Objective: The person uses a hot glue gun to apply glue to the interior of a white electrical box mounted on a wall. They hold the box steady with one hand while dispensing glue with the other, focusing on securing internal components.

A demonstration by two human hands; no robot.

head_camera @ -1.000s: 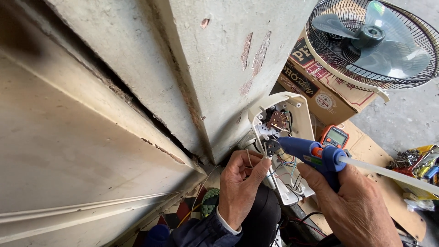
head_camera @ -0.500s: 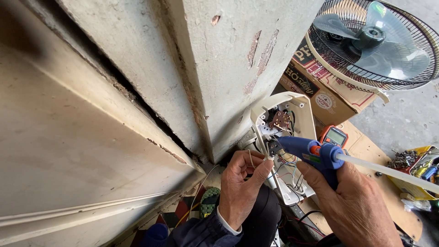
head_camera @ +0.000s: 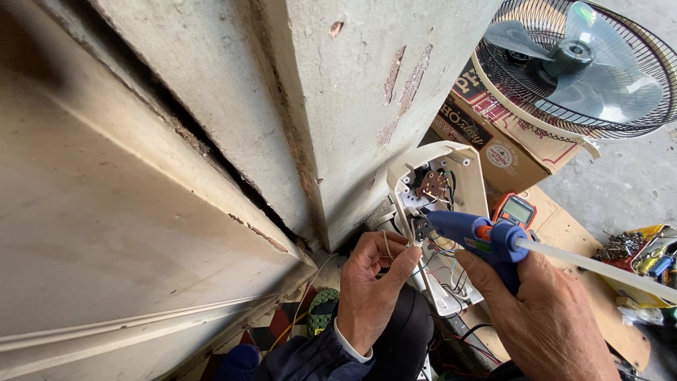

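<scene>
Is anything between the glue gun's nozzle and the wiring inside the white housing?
Nothing visible. The glue gun in the right hand has its nozzle already at the wires, which the left hand pinches beside the open housing.

Counted: two hands [head_camera: 374, 282] [head_camera: 546, 317], one blue glue gun [head_camera: 476, 236], one white fan housing [head_camera: 441, 176], one multimeter [head_camera: 515, 209], one fan head [head_camera: 575, 67], one cardboard box [head_camera: 493, 141].

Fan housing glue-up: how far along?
Done: the white fan housing lies open, its switch and wiring exposed; the fan head rests apart on a cardboard box.
In hand: the right hand points the blue glue gun nozzle at the housing's edge; the left hand pinches thin wires there.
Left: the housing isn't closed and the loose wires aren't tucked. I can't see any laid glue.
</scene>
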